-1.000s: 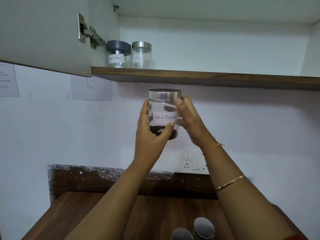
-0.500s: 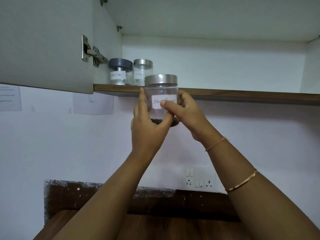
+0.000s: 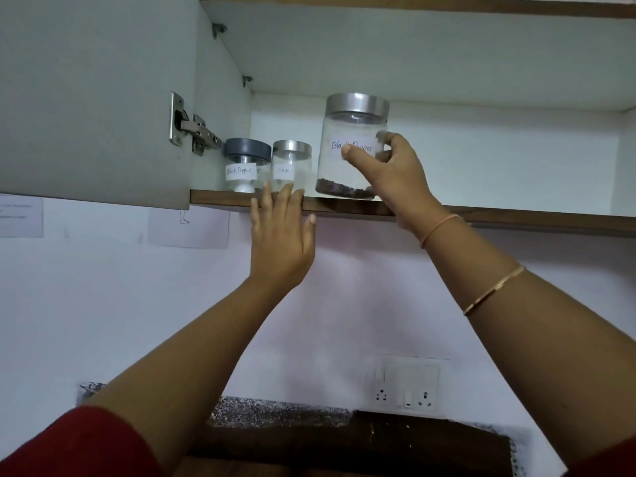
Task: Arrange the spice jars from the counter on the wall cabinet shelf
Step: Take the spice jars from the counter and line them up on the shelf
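A clear jar with a silver lid and a "Black Pepper" label (image 3: 351, 132) stands on the front of the wall cabinet shelf (image 3: 516, 218). My right hand (image 3: 392, 173) grips its right side, thumb across the label. My left hand (image 3: 280, 235) is off the jar, fingers straight, their tips at the shelf's front edge below the small silver-lidded "Clove" jar (image 3: 292, 165). Left of that stands a grey-lidded jar (image 3: 246, 163), also labelled "Black Pepper".
The open cabinet door (image 3: 93, 98) with its hinge (image 3: 192, 129) hangs at the left. The shelf runs on to the right of the jars. A wall socket panel (image 3: 406, 383) sits below, above the dark counter backsplash (image 3: 344, 432).
The big jar has gone up from below the shelf edge onto the shelf. My left hand has let go of it and dropped to the shelf edge; the right hand still holds it.
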Tool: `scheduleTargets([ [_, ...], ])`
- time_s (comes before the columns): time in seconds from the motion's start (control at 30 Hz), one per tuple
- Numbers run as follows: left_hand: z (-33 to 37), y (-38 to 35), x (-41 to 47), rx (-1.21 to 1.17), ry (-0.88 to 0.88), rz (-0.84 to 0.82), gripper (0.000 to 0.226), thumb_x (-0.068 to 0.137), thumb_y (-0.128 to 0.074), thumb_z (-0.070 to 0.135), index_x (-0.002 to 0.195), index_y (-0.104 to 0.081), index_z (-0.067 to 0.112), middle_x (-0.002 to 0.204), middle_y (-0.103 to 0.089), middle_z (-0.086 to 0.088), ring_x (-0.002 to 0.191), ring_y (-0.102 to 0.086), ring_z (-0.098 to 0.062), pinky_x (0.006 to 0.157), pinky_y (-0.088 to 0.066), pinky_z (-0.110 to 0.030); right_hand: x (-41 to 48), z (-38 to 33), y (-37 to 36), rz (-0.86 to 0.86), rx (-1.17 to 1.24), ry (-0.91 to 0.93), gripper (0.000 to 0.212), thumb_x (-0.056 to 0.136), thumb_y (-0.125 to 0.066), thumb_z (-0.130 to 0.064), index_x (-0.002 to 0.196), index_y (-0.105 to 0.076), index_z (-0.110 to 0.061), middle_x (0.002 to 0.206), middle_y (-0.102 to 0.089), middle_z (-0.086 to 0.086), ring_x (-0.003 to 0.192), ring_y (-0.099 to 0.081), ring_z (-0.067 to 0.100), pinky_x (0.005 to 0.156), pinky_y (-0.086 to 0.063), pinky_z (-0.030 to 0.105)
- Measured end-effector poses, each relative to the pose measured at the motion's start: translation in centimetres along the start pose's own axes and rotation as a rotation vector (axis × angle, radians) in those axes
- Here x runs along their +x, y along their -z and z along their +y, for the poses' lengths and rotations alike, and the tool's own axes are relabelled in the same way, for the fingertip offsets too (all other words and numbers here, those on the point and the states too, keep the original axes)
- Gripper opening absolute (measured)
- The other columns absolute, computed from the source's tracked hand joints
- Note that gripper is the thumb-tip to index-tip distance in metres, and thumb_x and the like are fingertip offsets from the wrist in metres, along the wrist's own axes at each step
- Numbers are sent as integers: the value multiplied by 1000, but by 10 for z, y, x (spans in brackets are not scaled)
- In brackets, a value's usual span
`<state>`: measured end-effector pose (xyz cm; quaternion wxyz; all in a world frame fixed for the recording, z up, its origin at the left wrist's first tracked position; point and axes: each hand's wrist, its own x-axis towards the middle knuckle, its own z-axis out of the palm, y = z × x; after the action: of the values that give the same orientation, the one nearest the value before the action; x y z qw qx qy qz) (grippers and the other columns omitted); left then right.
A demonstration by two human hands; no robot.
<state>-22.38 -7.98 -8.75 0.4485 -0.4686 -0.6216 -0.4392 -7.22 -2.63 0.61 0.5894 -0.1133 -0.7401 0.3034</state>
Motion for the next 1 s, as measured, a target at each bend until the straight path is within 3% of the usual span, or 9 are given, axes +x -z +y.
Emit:
scheduleTargets([
  [0.17, -16, -11, -1, 177, -122, 94, 46, 95, -35, 31, 131, -49, 6, 132, -52, -13, 134, -35, -33, 115, -16, -52, 17, 8, -2, -52, -88, -48, 70, 80, -72, -40, 136, -40, -14, 89, -50, -14, 84, -55, 4, 82, -51, 27],
  [0.27, -15, -21, -2, 214, -126, 146, 47, 95, -37, 32, 131, -49, 5, 132, -51, -14, 133, -36, -34, 115, -17, -53, 26, 12, -3, -98, -80, -104, 64, 80, -72, -41, 132, -44, -16, 103, -58, -7, 92, -57, 10, 77, -51, 27],
  [0.33, -14, -29, -3, 219, -118, 187, 47, 95, -38, 31, 133, -47, 5, 134, -50, -14, 134, -34, -35, 115, -16, -52, 32, 12, -2, -147, -103, -157, 53, 80, -71, -41, 122, -46, -21, 113, -59, -3, 98, -58, 14, 71, -49, 27],
  [0.43, -16, -39, 0, 195, -107, 253, 46, 95, -38, 29, 132, -46, 4, 134, -49, -16, 135, -32, -35, 115, -15, -51, 44, 10, -2, -254, -173, -239, 39, 82, -70, -39, 106, -43, -24, 101, -55, -3, 104, -56, 21, 79, -51, 35],
  [0.6, -22, -51, 4, 183, -126, 342, 42, 93, -41, 26, 130, -43, 6, 131, -51, -17, 132, -31, -33, 115, -16, -50, 63, 13, -10, -360, -259, -322, 42, 83, -70, -36, 113, -48, -16, 92, -49, 1, 98, -52, 25, 70, -48, 35],
  [0.7, -25, -56, 7, 185, -143, 376, 42, 93, -42, 27, 129, -40, 8, 132, -45, -13, 131, -31, -32, 114, -15, -48, 72, 17, -16, -378, -333, -357, 34, 85, -67, -36, 109, -52, -18, 86, -46, -2, 96, -49, 25, 75, -47, 38],
  [0.8, -30, -61, 9, 211, -159, 421, 40, 95, -36, 32, 129, -38, 11, 131, -36, -6, 130, -31, -30, 115, -12, -44, 83, 21, -25, -395, -387, -383, 47, 90, -63, -34, 129, -49, -13, 85, -43, 2, 95, -45, 26, 83, -48, 42],
  [0.93, -34, -68, 13, 263, -168, 499, 38, 97, -34, 36, 126, -39, 13, 128, -36, -4, 127, -33, -28, 114, -12, -41, 93, 24, -34, -456, -387, -457, 62, 94, -57, -29, 146, -30, -9, 114, -35, 19, 102, -39, 29, 99, -43, 46],
  [1.0, -34, -71, 15, 267, -165, 533, 36, 95, -40, 34, 124, -40, 13, 126, -36, -3, 125, -34, -27, 113, -12, -41, 99, 27, -37, -467, -388, -503, 69, 95, -56, -28, 150, -20, -9, 139, -33, 28, 126, -40, 37, 108, -37, 47],
])
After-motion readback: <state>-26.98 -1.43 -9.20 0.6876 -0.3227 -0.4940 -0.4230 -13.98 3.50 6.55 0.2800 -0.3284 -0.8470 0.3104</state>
